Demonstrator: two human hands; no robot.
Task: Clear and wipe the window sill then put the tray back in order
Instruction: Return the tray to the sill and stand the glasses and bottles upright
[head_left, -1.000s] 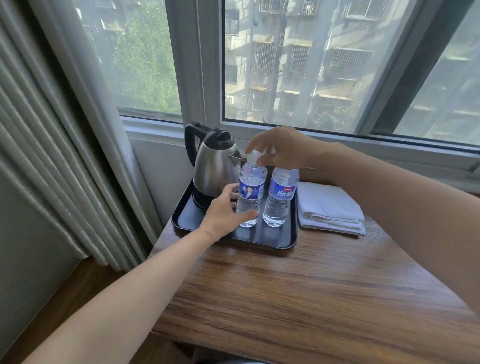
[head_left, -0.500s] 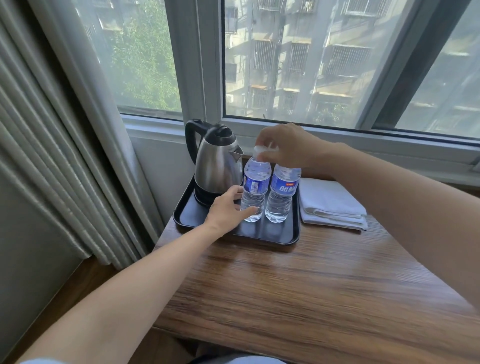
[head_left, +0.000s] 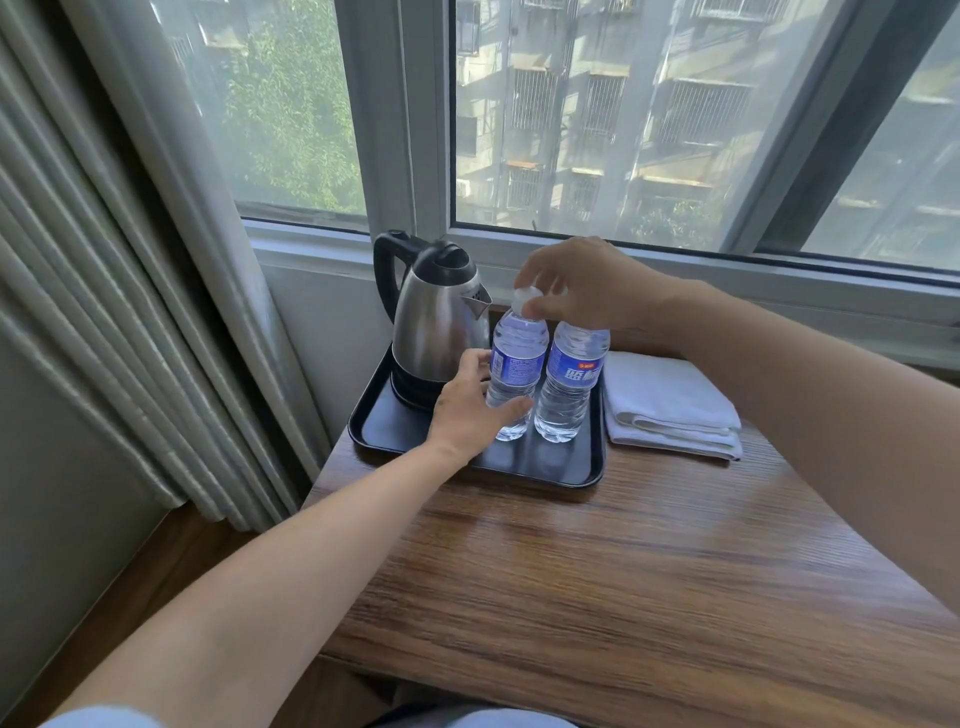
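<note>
A black tray (head_left: 545, 465) sits at the far left of a wooden table, under the window. On it stand a steel kettle (head_left: 436, 327) and two water bottles side by side. My left hand (head_left: 470, 408) grips the lower body of the left bottle (head_left: 519, 358). My right hand (head_left: 582, 283) pinches that bottle's white cap from above and hides the cap of the right bottle (head_left: 571, 379). A folded white cloth (head_left: 670, 405) lies on the table to the right of the tray.
The grey window sill (head_left: 779, 280) runs behind the tray under the glass. A pleated curtain (head_left: 119, 291) hangs at the left down to the floor. The wooden table (head_left: 623, 571) spreads toward me.
The left bottle has been turned, so its label now shows small print. Both hands keep their hold on it, my left hand a little higher up its side.
</note>
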